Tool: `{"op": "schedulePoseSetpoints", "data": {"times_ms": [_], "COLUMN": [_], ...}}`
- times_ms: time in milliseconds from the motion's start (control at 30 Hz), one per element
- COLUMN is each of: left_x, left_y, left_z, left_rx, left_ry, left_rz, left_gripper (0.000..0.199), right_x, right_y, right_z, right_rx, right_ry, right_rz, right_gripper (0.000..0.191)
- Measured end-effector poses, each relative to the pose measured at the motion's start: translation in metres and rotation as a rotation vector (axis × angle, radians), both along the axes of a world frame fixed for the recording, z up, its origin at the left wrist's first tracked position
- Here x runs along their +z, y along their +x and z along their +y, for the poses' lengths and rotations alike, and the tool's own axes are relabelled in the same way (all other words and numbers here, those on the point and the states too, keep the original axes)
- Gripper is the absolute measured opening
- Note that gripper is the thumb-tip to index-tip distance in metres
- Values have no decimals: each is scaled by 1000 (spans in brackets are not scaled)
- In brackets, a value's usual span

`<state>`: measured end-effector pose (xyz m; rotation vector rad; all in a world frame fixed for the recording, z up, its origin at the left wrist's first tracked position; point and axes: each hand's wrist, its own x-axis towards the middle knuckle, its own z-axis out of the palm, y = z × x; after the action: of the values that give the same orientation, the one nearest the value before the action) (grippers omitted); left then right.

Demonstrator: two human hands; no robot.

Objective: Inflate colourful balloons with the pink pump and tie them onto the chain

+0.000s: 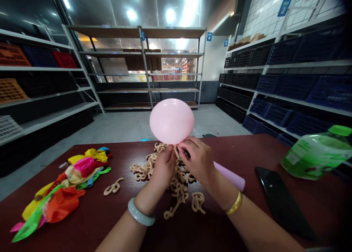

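Note:
A blown-up pink balloon (pixel 172 120) stands above the far part of the table, its neck down at my fingertips. My left hand (pixel 165 162) is closed on the neck, a pale bangle on its wrist. Close beside it my right hand (pixel 198 157) is pinched at the same spot, where a short beige strand shows between the hands; whether the fingers grip the strand or the neck is hidden. Under and around both hands lies a heap of curled beige cords (pixel 178 187). One cord (pixel 113 186) lies apart on the left, another bundle (pixel 198 201) on the right.
Flat, colourful balloons (pixel 64 200) lie piled at the table's left. To the right are a lilac cylinder (pixel 229 176), a black phone (pixel 280 198) and a green-capped bottle (pixel 316 153). Shelves (pixel 145 54) with crates at the sides stand beyond the dark red table (pixel 228 226).

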<state>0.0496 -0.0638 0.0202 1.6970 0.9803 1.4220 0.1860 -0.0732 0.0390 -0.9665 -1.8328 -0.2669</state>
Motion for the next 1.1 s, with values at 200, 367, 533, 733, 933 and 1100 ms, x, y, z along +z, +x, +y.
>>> {"op": "schedulePoseSetpoints", "data": {"times_ms": [200,367,533,733,933,1100], "left_x": [3,1,5,6,7,6], "left_y": [3,-1,-2,-3,-5,-6], "left_z": [-5,-6,-4,-3,0,2], "left_rx": [-92,-216,-185,-140,-97,-52], "left_ry": [-227,-388,-318,-179,-19,38], "left_rz": [-231,-316,-255,-126,73,135], "left_gripper": [30,32,39,31,23,19], "right_x": [1,6,8,8,13,8], "right_y": [4,9,10,11,14,11], "right_z": [1,1,3,5,8,13], "right_rx": [28,103,149,227,286,380], "right_ry": [47,10,-30,-117,-204,-225], "right_rz": [-86,-133,-167,-46,143,266], "right_gripper": [11,14,18,10,3,8]}}
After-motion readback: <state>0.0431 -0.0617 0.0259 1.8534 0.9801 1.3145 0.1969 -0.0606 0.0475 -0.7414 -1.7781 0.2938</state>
